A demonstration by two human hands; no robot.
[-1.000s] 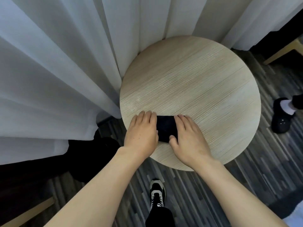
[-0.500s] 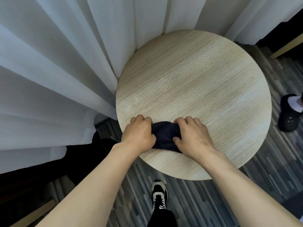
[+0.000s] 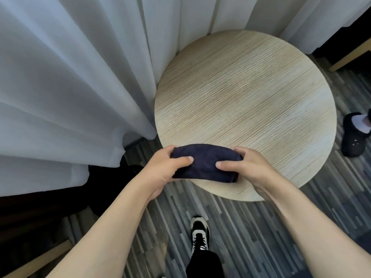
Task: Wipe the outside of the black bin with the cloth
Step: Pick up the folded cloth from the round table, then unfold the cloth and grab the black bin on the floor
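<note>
A dark navy cloth (image 3: 204, 161), folded into a thick pad, is held just above the near edge of the round wooden table (image 3: 251, 101). My left hand (image 3: 166, 169) grips its left end, thumb on top. My right hand (image 3: 247, 167) grips its right end the same way. A black shape (image 3: 112, 189) sits on the floor left of the table, under the curtain hem and partly behind my left arm; it may be the black bin, but I cannot make out its form.
White sheer curtains (image 3: 80, 77) hang along the left and behind the table. Another person's black shoe (image 3: 355, 135) is on the floor to the right. My own sneaker (image 3: 199, 235) stands on the striped grey floor below the table. Wooden furniture legs show at the corners.
The cloth lay flat on the table under both hands; now both hands have gathered it and lifted it off the table's near edge.
</note>
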